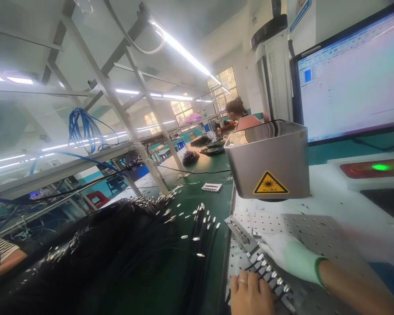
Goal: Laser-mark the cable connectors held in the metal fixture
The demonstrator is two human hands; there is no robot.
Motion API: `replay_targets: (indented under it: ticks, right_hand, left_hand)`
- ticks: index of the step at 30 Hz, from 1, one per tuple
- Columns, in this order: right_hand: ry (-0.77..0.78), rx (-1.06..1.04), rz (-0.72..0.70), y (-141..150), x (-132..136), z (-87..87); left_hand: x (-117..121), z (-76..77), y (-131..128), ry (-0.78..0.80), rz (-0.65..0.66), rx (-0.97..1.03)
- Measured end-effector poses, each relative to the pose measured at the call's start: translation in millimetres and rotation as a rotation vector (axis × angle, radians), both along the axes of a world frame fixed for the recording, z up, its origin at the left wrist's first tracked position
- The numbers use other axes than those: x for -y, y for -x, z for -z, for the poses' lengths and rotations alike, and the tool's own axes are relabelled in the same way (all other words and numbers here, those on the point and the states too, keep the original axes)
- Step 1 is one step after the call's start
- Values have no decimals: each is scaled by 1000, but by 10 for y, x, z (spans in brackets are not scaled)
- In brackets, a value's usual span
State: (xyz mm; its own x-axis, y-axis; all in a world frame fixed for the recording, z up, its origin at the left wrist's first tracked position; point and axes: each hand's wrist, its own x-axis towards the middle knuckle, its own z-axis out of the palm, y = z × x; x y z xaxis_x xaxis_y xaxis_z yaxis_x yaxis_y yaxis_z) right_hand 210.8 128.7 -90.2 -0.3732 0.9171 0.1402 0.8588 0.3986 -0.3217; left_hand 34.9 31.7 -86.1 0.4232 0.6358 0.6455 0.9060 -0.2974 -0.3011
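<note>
A metal fixture bar (241, 232) lies slantwise on the perforated plate (315, 226), with a row of silver cable connectors (265, 265) set in its lower part. Black cables run from these connectors toward my bare left hand (251, 294). Its fingers are bent over the cables along the fixture's near edge. On the far side, my right hand (287, 253) wears a white and pale green glove. Its fingers are closed close to the middle of the fixture, beside a small metal piece (256, 235); what they hold is hidden.
A laser head (269, 162) with a yellow warning label hangs above the plate. At left, a large heap of black cables (118, 236) covers the green table (216, 199), with loose cable ends (203, 223) nearby. A monitor (351, 78) stands right. Another person (243, 116) sits beyond.
</note>
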Motion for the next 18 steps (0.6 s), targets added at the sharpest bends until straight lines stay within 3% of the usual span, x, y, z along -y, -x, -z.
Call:
replay_targets:
  ticks: [4,8,14,18]
  right_hand:
    - [102,-69,47,-39,106,-256]
    - [158,-88,110,-63,205,-440]
    - [224,37,261,188,167,-434]
    - [238,105,288,306,180,-447]
  left_hand:
    - [-197,-230,197,356,-108,-19]
    - [-283,-432,247,550,-158,65]
    - [-194,-616,-9,791,-237,-10]
    - [-215,-759,-121,962,-225,-80]
